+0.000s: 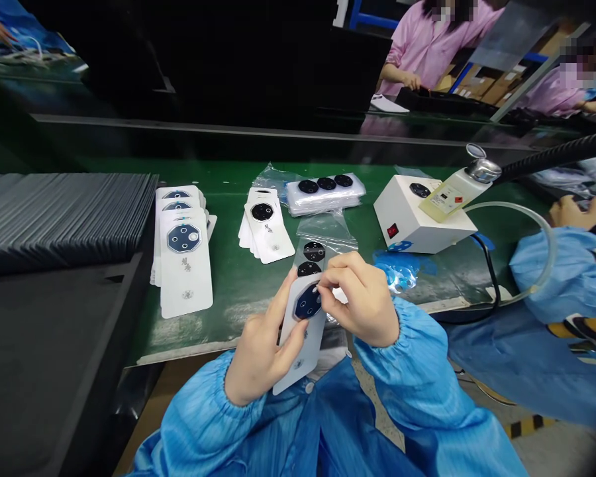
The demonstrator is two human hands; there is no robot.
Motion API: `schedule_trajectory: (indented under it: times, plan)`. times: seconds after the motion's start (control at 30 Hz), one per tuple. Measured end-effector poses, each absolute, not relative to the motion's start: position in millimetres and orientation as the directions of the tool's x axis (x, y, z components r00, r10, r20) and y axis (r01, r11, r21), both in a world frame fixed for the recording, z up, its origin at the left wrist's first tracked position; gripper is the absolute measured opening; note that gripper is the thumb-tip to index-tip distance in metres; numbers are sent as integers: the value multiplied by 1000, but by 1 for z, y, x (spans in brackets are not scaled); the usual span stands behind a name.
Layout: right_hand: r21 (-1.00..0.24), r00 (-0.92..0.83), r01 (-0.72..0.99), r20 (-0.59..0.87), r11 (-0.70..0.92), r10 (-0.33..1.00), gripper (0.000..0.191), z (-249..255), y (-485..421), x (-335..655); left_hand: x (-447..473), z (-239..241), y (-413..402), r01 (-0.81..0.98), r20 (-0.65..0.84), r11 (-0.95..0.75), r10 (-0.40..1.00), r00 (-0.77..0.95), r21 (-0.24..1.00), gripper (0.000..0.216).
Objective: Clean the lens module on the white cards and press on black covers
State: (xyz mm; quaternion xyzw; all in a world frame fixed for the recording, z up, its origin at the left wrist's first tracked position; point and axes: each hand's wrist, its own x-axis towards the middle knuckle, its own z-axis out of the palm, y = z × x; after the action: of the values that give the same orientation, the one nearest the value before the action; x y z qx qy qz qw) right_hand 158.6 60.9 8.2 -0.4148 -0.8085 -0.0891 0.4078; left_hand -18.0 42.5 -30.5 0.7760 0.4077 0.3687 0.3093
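Fingertip work at the dark patch (305,307) of a panel (308,343) is, we judge, the step in hand; the next move calls for steady support. We note the left hand (262,343) gripping the panel at the near edge of the bench (228,281), and the right hand (361,301) with fingertips closed together at the patch, anything pinched there hidden. The panel looks pale grey, flat and tilted.
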Motion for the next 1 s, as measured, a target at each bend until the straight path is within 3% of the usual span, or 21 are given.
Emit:
schedule_trajectory:
  times: [0.27, 0.77, 1.0]
  plan:
    - [-120, -353, 739, 770, 663, 532, 11, 6, 63, 161, -19, -30, 41, 285, 199, -325, 897, 394, 902, 59]
    - [-98, -441, 698, 722, 709, 533, 10, 1, 50, 164, -16, -30, 42, 195, -14, -76, 906, 422, 978, 70]
    - [-180, -437, 644, 710, 743, 552, 10, -3, 37, 162, -9, -25, 44, 152, 30, -98, 917, 397, 984, 75]
